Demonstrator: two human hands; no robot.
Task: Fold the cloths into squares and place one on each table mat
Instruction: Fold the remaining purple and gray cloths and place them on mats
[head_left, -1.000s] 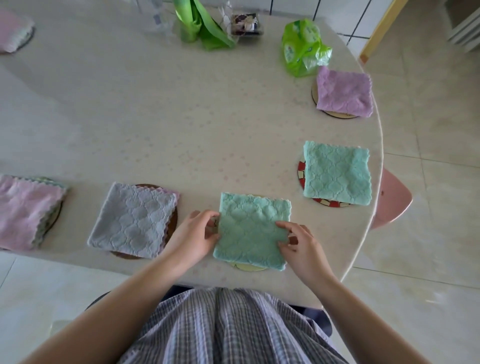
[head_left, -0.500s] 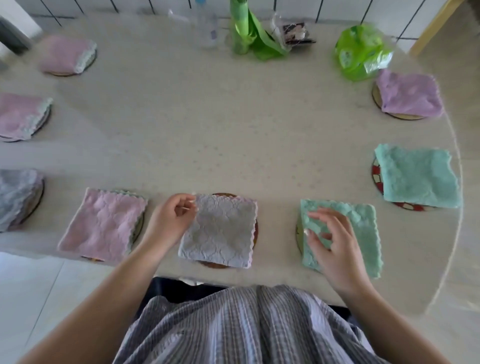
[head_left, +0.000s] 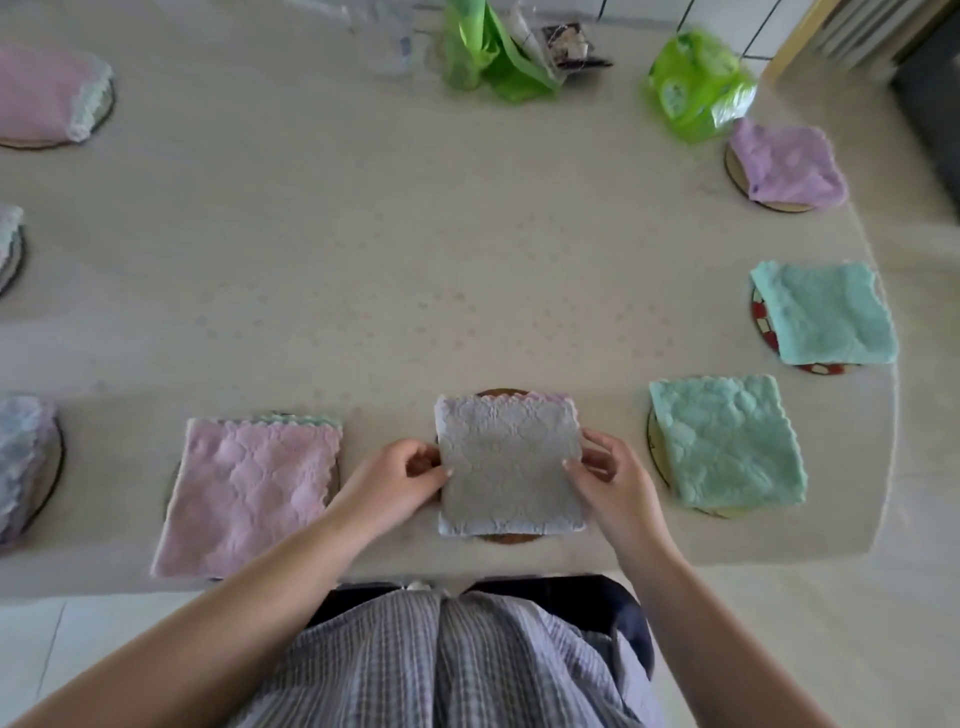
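head cam | looks fwd+down, steep | close over table (head_left: 363, 260) near edge | single view

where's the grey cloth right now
In the head view the grey cloth lies on a round mat at the table's near edge, held between the left hand and right hand, with the pink cloth to its left.

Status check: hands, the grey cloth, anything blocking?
Left hand and right hand pinch folded grey textured cloth by its side edges. Cloth lies on round brown mat. Nothing in the way.
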